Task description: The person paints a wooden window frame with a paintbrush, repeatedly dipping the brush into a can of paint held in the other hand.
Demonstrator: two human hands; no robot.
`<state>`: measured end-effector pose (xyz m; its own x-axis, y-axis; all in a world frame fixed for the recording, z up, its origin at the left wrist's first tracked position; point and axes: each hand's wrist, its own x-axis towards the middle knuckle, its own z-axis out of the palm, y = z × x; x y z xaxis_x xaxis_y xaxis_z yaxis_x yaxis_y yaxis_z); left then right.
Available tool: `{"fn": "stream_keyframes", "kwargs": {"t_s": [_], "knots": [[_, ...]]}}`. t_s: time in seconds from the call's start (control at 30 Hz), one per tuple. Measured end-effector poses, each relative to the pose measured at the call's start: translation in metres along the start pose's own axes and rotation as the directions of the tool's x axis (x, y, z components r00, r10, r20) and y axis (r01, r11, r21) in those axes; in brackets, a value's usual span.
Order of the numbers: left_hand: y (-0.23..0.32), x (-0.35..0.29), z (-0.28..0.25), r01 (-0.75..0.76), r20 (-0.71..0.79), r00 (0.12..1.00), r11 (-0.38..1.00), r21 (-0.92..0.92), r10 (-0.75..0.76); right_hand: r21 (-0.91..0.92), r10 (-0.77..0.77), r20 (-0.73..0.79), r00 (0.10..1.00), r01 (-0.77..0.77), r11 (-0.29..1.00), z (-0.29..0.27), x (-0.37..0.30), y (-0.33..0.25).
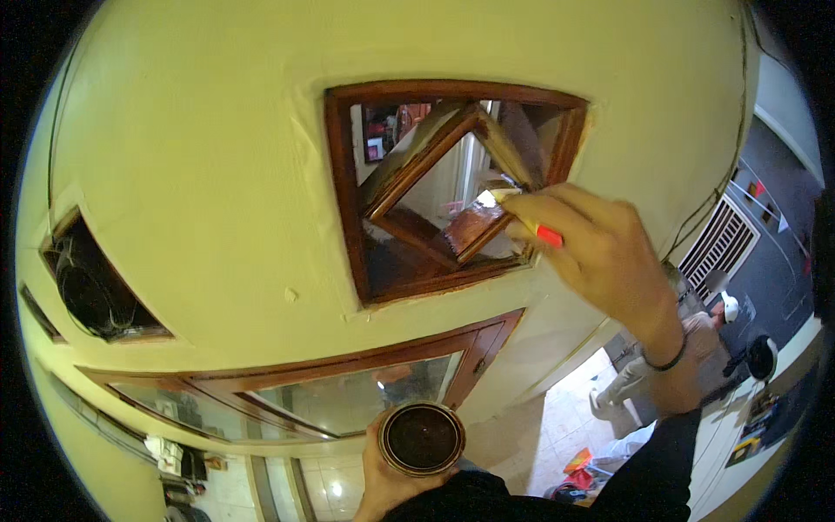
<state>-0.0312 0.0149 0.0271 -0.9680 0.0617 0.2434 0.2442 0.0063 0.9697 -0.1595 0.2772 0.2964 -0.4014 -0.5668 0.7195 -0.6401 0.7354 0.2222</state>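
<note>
Right hand: fingers pinched on the brush, at the diamond's right side; bristle contact cannot be confirmed. Left hand: curled around the can, upright below the frame. Advisable: light load, lengthwise strokes, wall spared.

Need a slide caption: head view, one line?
Right hand holds a brush at a diamond-patterned wooden frame; left hand holds an open can.

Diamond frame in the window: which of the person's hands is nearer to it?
Right. The right hand is by the right corner of the diamond frame, holding a brush; the left hand is well below, holding a can.
</note>
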Motion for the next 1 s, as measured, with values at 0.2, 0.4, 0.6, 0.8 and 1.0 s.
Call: {"fn": "stream_keyframes", "kwargs": {"t_s": [0.2, 0.4, 0.6, 0.8, 1.0], "knots": [[0.004, -0.003, -0.004, -0.036, -0.057, 0.998, 0.998, -0.043, 0.033, -0.024, -0.003, 0.328, 0.945, 0.011, 1.0, -0.014, 0.006, -0.031], [0.0, -0.005, -0.011, -0.046, -0.057, 0.997, 0.999, 0.008, 0.047, -0.046, 0.056, 0.135, 0.989, -0.05, 0.998, -0.007, 0.009, -0.029], [-0.008, -0.003, -0.014, -0.05, -0.037, 0.998, 0.999, 0.013, 0.05, 0.283, 0.284, 0.161, 0.945, -0.319, 0.904, 0.0, 0.015, -0.04], [-0.02, -0.006, -0.015, -0.03, 0.005, 1.0, 1.0, 0.001, 0.03, 0.146, 0.492, 0.093, 0.866, -0.5, 0.853, 0.029, 0.02, -0.023], [-0.016, -0.004, -0.013, -0.003, 0.018, 1.0, 0.999, -0.038, 0.004, -0.013, 0.338, -0.207, 0.918, -0.348, 0.937, 0.017, 0.023, -0.03]]}}
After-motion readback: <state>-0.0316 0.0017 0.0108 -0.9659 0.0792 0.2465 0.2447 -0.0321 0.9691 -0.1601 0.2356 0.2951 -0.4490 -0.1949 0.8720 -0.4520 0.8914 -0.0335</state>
